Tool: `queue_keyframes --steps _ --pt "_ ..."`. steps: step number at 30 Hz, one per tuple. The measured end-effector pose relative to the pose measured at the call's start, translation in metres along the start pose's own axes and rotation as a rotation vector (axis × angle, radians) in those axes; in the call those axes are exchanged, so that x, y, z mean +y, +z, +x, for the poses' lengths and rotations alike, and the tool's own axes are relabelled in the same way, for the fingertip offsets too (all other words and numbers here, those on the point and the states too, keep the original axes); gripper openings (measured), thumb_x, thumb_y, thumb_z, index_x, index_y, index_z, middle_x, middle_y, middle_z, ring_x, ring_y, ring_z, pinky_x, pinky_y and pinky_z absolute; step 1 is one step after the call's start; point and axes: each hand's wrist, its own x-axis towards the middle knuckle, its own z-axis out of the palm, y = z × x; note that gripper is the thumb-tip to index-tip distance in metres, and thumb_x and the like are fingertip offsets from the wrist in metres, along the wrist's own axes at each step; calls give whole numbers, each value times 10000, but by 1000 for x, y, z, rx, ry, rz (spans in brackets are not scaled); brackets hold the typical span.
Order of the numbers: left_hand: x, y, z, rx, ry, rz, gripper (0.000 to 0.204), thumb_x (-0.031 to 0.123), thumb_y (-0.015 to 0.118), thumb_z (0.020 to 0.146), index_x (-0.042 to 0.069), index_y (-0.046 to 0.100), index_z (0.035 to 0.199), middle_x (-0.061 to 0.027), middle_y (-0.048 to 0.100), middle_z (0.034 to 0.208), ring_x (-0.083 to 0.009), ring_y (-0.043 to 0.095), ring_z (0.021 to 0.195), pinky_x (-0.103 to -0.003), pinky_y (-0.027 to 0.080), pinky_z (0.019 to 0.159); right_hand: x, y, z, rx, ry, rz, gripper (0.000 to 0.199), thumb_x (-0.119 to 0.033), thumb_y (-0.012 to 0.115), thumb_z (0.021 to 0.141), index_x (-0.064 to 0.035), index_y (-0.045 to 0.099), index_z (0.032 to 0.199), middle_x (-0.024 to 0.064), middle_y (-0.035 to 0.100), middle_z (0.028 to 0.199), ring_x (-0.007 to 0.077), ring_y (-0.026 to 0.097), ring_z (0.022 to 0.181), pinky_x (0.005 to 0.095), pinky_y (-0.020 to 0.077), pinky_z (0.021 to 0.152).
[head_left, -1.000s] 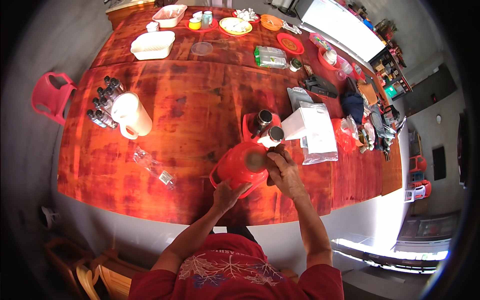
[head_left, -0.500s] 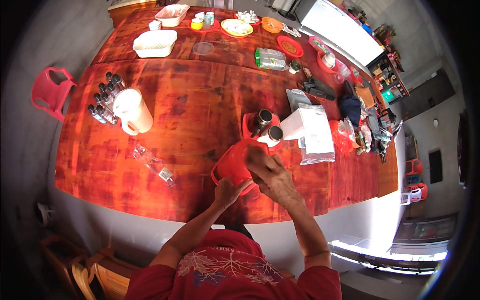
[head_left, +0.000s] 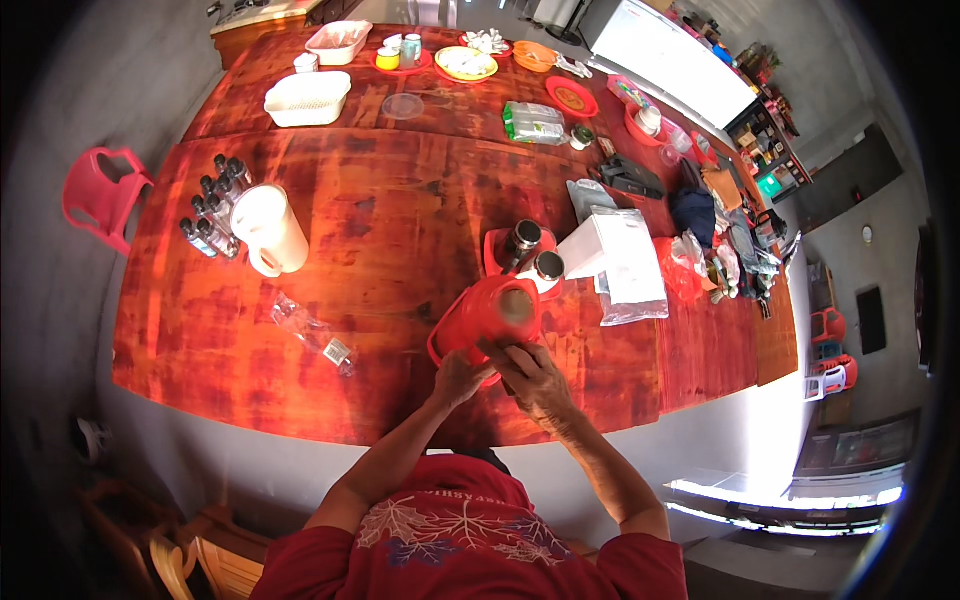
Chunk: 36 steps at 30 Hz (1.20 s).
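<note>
The left hand [head_left: 459, 380], half-curled, touches a rounded glossy red vessel [head_left: 480, 312], grip unclear; the right hand [head_left: 536, 384] clasps a flat dark-brown piece [head_left: 498, 361].

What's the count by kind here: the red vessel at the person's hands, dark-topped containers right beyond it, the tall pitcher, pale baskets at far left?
Red vessel: 1
Dark-topped containers: 2
Tall pitcher: 1
Pale baskets: 2
Total: 6

Red vessel [head_left: 483, 316] (round-topped, glossy), brown piece [head_left: 492, 352] near it
</note>
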Motion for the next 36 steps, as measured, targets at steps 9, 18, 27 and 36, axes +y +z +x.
queue_keyframes --steps 9,18,27,36 --pt "29 -34 3 -45 286 -233 260 95 633 741 7 583 981 -167 637 835 -298 622 814 -395 479 698 -19 44 29 214 44 -126 309 -56 568 738 -50 619 1043 129 516 1193 308 503 1069 420 446 842" --pt "20 -12 0 -101 -146 -469 278 214 613 772 -8 602 939 -180 636 799 -251 633 762 -358 473 664 -10 67 -24 468 277 68 327 -8 554 802 -25 552 1128 170 458 1274 319 472 1136 428 419 911" --pt "47 -31 2 -67 -230 -185 489 432 732 691 -24 609 818 -178 636 714 -254 648 712 -385 486 621 34 71 -23 588 641 469 242 -48 408 928 -60 480 1158 156 488 1127 297 488 1086 361 408 905" --pt "39 -48 13 -78 16 -379 329 218 700 740 22 631 995 -119 669 804 -187 644 762 -344 498 678 111 26 25 90 591 1202 256 -5 439 897 -84 573 1100 40 619 950 130 589 844 241 480 687"
